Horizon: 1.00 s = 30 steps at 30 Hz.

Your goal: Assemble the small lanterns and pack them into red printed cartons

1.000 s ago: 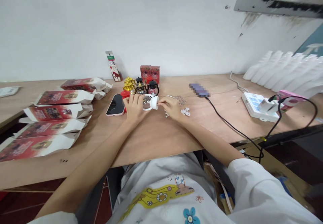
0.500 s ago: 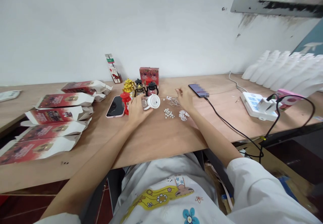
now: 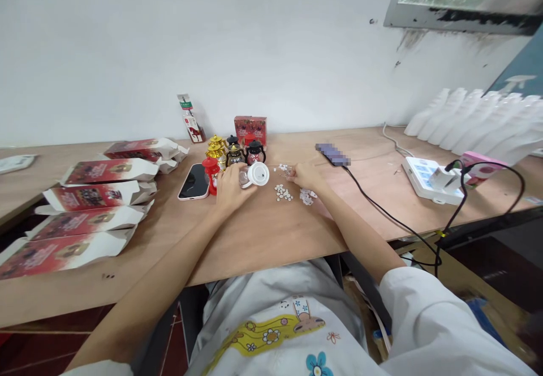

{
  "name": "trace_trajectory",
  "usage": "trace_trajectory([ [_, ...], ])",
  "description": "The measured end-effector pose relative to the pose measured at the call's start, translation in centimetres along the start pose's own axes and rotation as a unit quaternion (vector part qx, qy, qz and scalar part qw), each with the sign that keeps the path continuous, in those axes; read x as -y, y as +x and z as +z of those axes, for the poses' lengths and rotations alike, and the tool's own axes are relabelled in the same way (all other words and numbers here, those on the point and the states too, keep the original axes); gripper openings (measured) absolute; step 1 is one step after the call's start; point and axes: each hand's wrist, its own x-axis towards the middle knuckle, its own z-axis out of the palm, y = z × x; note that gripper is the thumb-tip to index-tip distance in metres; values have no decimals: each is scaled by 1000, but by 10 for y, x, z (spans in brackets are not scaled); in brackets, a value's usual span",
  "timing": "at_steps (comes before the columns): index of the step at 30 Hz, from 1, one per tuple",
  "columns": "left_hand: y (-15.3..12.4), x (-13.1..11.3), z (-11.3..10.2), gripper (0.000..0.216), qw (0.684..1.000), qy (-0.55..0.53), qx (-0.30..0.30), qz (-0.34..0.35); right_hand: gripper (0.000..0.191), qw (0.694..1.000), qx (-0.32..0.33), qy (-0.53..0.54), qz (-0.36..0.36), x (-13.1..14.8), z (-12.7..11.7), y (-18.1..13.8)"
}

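Note:
My left hand point(image 3: 231, 186) grips a small clear lantern with a white base point(image 3: 253, 174), held on its side above the wooden table point(image 3: 263, 229). My right hand point(image 3: 306, 177) rests to its right, fingers pinched at a heap of thin metal hooks point(image 3: 285, 168); what the fingertips hold is too small to name. Small white button-like pieces point(image 3: 283, 191) lie scattered in front of that hand. Finished little lanterns in gold point(image 3: 215, 146), black point(image 3: 255, 151) and red point(image 3: 210, 171) stand just behind my left hand.
A phone point(image 3: 194, 181) lies face up left of the lanterns. Several red and white cartons point(image 3: 91, 195) lie at the left. A second phone point(image 3: 333, 154) with a black cable, a white power strip point(image 3: 428, 179) and a row of white bottles point(image 3: 466, 119) are on the right.
My right hand went from beside the white lantern out to the metal hooks near the right phone, then drew back a little toward me. The left hand kept its hold on the lantern.

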Motion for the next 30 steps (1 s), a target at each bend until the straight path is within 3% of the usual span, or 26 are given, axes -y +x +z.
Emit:
trace_trajectory([
  [15, -1, 1, 2, 48, 999, 4, 21, 25, 27, 993, -77, -83, -18, -1, 6, 0],
  [23, -1, -2, 0, 47, 999, 6, 24, 24, 23, 957, -275, 63, 64, -22, 8, 12],
  [30, 0, -3, -1, 48, 1000, 9, 20, 18, 16, 933, -325, 139, 72, -33, 13, 18],
])
